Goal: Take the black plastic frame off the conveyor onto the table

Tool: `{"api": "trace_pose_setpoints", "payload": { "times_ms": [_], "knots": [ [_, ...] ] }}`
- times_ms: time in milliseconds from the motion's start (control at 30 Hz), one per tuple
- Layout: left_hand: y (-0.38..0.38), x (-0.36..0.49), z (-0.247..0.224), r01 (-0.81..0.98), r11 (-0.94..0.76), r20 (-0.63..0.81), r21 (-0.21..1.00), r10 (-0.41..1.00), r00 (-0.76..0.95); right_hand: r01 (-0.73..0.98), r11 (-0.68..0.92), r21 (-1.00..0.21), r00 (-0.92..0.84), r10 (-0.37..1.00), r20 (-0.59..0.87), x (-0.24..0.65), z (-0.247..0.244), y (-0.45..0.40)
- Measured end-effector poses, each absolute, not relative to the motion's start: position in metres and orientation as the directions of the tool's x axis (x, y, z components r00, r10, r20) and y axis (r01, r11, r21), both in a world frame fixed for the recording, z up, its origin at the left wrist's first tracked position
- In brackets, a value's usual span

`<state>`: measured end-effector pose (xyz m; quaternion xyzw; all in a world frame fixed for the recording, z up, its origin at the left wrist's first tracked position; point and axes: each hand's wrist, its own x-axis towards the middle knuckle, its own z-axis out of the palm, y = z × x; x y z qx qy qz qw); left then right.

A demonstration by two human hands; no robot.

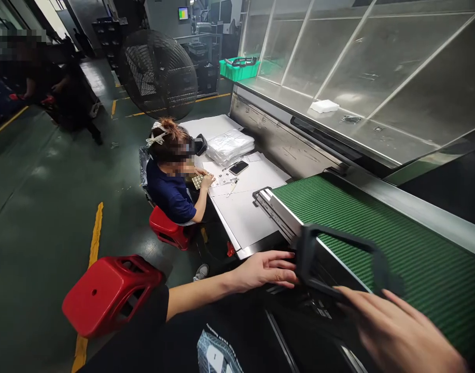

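Note:
A black rectangular frame, apparently a plastic part, is tilted over the near edge of the green ribbed conveyor belt. My right hand, blurred by motion, holds its near lower side; part of that grip is hidden. From the left, my left hand reaches across with fingers stretched out and slightly apart. Its fingertips come up to the frame's left side, and whether they press on it is hard to make out.
A seated person handles a small sheet at a white table with a phone and plastic bags. Red stools, a large fan and a green crate stand around. Another person is at far left.

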<state>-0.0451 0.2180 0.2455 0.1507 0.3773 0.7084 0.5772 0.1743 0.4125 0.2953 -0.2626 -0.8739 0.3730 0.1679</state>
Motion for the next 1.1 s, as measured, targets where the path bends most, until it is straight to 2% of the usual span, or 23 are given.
{"api": "trace_pose_setpoints", "payload": {
  "times_ms": [67, 100, 133, 200, 267, 400, 567, 767, 933, 1100],
  "knots": [
    [0.204, -0.045, 0.241, -0.71, -0.111, -0.3, 0.695, 0.853, -0.427, 0.171, 0.906, -0.386, -0.934, 0.274, 0.228, 0.15, 0.285, 0.389],
    [0.195, -0.046, 0.236, -0.714, -0.135, -0.336, 0.687, 0.812, -0.477, 0.097, 0.974, -0.207, -0.957, 0.148, 0.25, 0.137, 0.282, 0.379],
    [0.186, -0.048, 0.232, -0.728, -0.144, -0.367, 0.671, 0.788, -0.494, 0.062, 0.995, -0.082, -0.961, 0.081, 0.264, 0.124, 0.281, 0.369],
    [0.17, -0.053, 0.221, -0.78, -0.129, -0.411, 0.612, 0.792, -0.453, 0.049, 0.995, 0.083, -0.961, 0.024, 0.274, 0.103, 0.281, 0.356],
    [0.158, -0.058, 0.21, -0.825, -0.113, -0.424, 0.554, 0.814, -0.397, 0.05, 0.986, 0.159, -0.966, 0.008, 0.257, 0.089, 0.282, 0.35],
    [0.151, -0.064, 0.193, -0.856, -0.16, -0.399, 0.491, 0.832, -0.384, 0.058, 0.981, 0.183, -0.971, 0.013, 0.24, 0.08, 0.281, 0.346],
    [0.157, -0.069, 0.186, -0.852, -0.187, -0.302, 0.489, 0.88, -0.366, 0.019, 0.993, 0.118, -0.978, -0.006, 0.208, 0.069, 0.267, 0.336],
    [0.151, -0.074, 0.168, -0.855, -0.184, -0.439, 0.485, 0.794, -0.42, -0.05, 0.998, 0.04, -0.982, -0.057, 0.182, 0.044, 0.227, 0.333],
    [0.15, -0.081, 0.138, -0.844, -0.231, -0.545, 0.484, 0.676, -0.497, -0.082, 0.996, -0.017, -0.992, -0.08, 0.096, 0.019, 0.182, 0.336],
    [0.16, -0.103, 0.103, -0.787, -0.198, -0.601, 0.584, 0.546, -0.583, -0.135, 0.991, -0.023, -0.971, -0.127, 0.205, 0.012, 0.177, 0.34]
  ]
}}
